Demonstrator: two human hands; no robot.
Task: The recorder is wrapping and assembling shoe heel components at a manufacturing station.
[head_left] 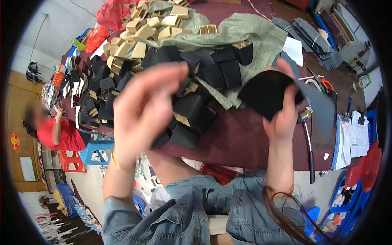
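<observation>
Right hand point(281, 120) grips a black piece point(263, 93), hammer point(311, 163) to its right; blurred left hand point(141, 108), fingers parted, hides some black blocks point(189, 106).

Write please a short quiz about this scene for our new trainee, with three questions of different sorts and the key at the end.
1. Which hand holds the curved black piece?
2. True or false: the hammer lies to the right of the right forearm.
3. Choose the colour of the bracelet on the wrist of the left hand: (a) black; (b) gold; (c) blue.

Key: 1. The right hand. 2. True. 3. (b).
</observation>
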